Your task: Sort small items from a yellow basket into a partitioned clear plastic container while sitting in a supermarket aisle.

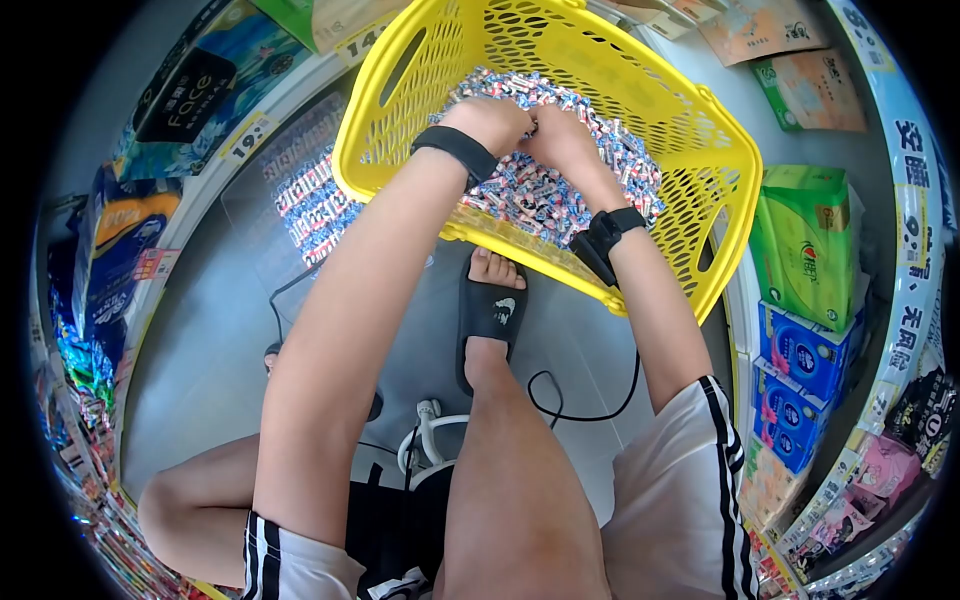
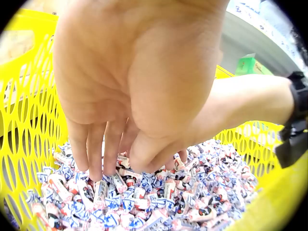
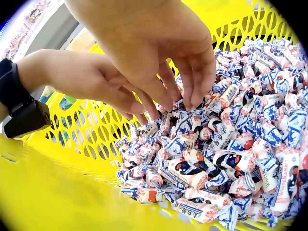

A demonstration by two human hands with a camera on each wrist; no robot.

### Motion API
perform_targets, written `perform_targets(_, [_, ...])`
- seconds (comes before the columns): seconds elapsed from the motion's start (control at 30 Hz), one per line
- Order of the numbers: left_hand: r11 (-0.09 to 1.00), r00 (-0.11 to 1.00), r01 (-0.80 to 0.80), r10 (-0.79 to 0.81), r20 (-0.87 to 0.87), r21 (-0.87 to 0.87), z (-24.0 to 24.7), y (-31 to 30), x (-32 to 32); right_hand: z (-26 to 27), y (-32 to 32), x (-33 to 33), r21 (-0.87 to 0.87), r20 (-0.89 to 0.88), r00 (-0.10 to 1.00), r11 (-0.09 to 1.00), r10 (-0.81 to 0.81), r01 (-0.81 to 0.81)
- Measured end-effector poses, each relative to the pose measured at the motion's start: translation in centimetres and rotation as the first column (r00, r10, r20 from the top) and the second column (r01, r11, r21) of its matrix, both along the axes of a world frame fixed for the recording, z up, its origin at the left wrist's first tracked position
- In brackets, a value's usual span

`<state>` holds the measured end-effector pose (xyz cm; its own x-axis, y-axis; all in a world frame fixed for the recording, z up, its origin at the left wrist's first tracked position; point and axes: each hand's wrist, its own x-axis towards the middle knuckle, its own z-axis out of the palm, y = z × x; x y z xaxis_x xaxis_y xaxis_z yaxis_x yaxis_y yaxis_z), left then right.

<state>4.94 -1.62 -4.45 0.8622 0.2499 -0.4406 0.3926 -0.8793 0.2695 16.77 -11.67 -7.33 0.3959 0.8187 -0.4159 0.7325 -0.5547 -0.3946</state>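
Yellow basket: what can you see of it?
The yellow basket looks like plastic, open-topped, its walls pierced with many oval holes, with a thick rim and a long slot high in each end. It sits mouth up in front of the person. Wrapped candies hide its bottom. The left hand and right hand reach inside it.

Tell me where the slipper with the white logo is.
The slipper is mid-frame in the head view, on a foot, just below the near rim of the yellow basket.
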Motion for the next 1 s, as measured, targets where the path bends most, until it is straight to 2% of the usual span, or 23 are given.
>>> perform_targets(0.17, [1.000,0.996,-0.007,0.008,-0.083,0.013,-0.9,0.7,0.1,-1.3,0.6,-0.1,0.017,0.015,0.999,0.999,-0.029,0.028])
perform_targets(0.2, [1.000,0.997,-0.008,0.009,-0.081,0.011,-0.6,0.5,0.1,-1.6,0.6,-0.3,0.068,0.055,0.998,0.997,-0.028,0.024])
perform_targets(0.27, [0.998,0.995,-0.010,0.017,-0.097,0.067,0.0,0.0,0.0,-2.2,0.7,-0.5,0.084,0.077,0.996,0.996,-0.039,0.033])
perform_targets(0.33, [0.998,0.996,0.001,0.005,-0.094,0.066,-0.2,0.1,0.1,-2.4,0.7,-0.8,0.140,0.123,0.991,0.989,-0.061,0.043])
perform_targets(0.57, [0.998,0.998,0.015,-0.011,-0.066,0.062,-1.5,0.6,0.5,-2.6,1.1,-0.5,0.142,0.240,0.970,0.990,-0.023,-0.011])
perform_targets(0.63, [1.000,0.998,-0.005,0.006,-0.056,0.029,-0.1,0.3,0.5,-0.5,1.1,-0.2,0.022,0.157,0.987,0.999,0.024,-0.028])
perform_targets(0.7, [1.000,0.999,-0.028,0.028,-0.044,0.000,0.2,0.4,0.4,0.8,1.4,0.3,0.006,0.171,0.985,1.000,-0.004,0.004])
perform_targets(0.77, [0.995,0.994,-0.029,0.018,0.106,0.098,-1.0,0.3,0.2,1.6,1.2,1.7,-0.084,-0.096,0.995,0.996,0.026,-0.034])
perform_targets(0.87, [0.992,0.985,-0.044,0.023,0.174,0.115,-1.6,0.8,0.3,3.2,1.2,2.9,-0.042,-0.131,0.987,0.994,0.091,-0.097])
perform_targets(1.0, [0.999,0.987,-0.016,0.010,0.161,0.041,1.0,0.9,-0.1,4.9,0.7,3.6,-0.062,-0.151,0.976,0.984,0.156,-0.167])
